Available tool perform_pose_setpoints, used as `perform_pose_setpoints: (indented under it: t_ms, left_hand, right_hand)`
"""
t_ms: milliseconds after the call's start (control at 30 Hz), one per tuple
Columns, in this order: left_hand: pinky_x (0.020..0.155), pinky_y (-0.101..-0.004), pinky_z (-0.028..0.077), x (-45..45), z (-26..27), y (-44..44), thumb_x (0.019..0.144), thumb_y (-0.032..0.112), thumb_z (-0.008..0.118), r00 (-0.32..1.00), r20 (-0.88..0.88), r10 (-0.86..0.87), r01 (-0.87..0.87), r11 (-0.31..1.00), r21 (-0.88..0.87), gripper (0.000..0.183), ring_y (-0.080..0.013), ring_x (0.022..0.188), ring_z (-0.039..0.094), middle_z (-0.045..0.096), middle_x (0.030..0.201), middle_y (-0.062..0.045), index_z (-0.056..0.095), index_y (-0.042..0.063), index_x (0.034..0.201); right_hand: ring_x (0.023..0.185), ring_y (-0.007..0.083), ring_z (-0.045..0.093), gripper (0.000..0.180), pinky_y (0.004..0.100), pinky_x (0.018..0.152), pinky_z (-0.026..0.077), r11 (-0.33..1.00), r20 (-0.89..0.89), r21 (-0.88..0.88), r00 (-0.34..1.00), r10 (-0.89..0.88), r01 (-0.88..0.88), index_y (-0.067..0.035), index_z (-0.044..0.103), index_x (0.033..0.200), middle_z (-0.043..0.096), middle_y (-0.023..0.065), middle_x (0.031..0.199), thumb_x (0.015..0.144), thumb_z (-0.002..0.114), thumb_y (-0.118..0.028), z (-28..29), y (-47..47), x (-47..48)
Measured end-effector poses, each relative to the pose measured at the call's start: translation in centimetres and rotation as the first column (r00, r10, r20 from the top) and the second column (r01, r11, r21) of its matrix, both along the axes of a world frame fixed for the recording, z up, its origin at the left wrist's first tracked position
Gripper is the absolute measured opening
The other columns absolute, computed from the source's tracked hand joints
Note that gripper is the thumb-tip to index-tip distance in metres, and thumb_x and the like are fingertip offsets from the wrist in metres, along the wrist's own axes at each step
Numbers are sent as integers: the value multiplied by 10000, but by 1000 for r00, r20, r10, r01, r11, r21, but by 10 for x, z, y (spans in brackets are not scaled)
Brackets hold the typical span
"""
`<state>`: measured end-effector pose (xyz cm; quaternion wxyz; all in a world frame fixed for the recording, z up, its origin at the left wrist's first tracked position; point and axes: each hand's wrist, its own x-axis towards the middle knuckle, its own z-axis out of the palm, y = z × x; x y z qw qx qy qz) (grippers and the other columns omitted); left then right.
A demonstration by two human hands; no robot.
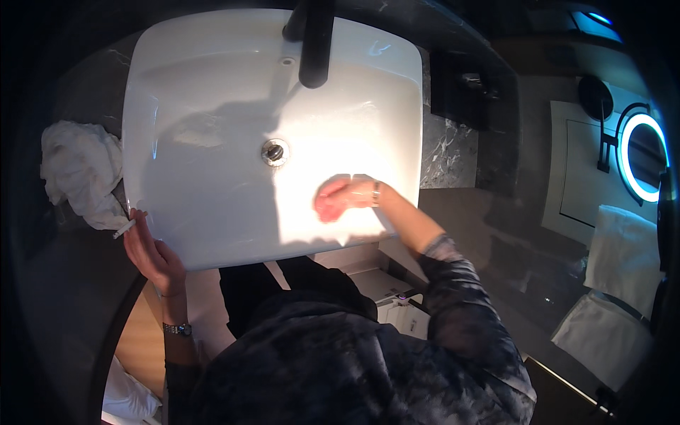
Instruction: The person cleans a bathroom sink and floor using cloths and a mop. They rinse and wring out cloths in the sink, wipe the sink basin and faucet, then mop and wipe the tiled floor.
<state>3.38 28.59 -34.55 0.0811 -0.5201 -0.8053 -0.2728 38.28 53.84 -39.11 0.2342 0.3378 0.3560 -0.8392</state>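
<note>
My left hand (151, 255) is at the left rim of a white ceramic washbasin (212, 223), with a cigarette (125, 228) held between its fingers. The cigarette's darkened tip points outward, past the rim. Over the brightly lit right half of the bowl, my right hand (350, 194) is blurred and bent at the wrist. Its finger area shows as a pinkish-red smear; whether it grips something there cannot be made out. Between the hands lies the metal drain (275, 152). A black faucet (316, 48) reaches over the bowl from the back.
A crumpled white cloth (82, 170) lies on the dark marbled counter, against the basin's left side. Beyond the right rim sits a black tray or box (459, 87). White towels (621, 260) and a lit round mirror (644, 158) are on the right wall.
</note>
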Motion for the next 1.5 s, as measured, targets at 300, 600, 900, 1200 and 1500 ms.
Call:
perform_pose_setpoints:
  t_ms: [300,600,900,1200,1500]
  left_hand:
    - [1110,-473,282,-1,-1,-1,780,-74,393,999,27,28,-28,999,-17,598,-313,1270,490,534,1349,-164,472,-32,1371]
    - [1074,-480,320,-3,0,1,756,-85,393,999,17,32,-32,999,-3,589,-339,1248,505,573,1262,-174,500,-43,1334]
    - [1069,-473,314,-6,-2,-3,760,-71,395,999,29,32,-31,999,-27,583,-347,1239,501,559,1282,-190,498,-54,1334]
    - [1057,-494,310,-7,0,-3,779,-46,387,998,68,14,-11,998,-54,574,-359,1236,495,541,1296,-215,482,-49,1345]
    - [1066,-507,303,-7,-6,-8,797,-9,399,997,78,15,-8,996,-86,556,-373,1245,486,516,1328,-224,484,-42,1345]
  right_hand:
    - [798,208,694,216,309,742,584,851,-266,225,870,-415,475,63,616,1071,693,158,962,970,519,-102,12,45,-115]
    - [677,172,654,277,264,625,538,896,-491,278,853,-178,347,35,635,977,687,129,827,978,526,-219,54,46,-157]
    - [1020,180,638,279,317,915,528,968,-348,79,916,-198,239,1,607,1220,665,103,1124,969,543,-103,-29,-85,-165]
    - [1017,214,656,316,351,905,536,956,-504,24,829,-241,292,-37,583,1248,673,115,1098,967,577,-183,-40,-82,-234]
    - [813,126,624,266,274,690,505,514,-232,666,805,-546,541,-6,575,1201,666,72,955,961,542,-116,-14,-7,-191]
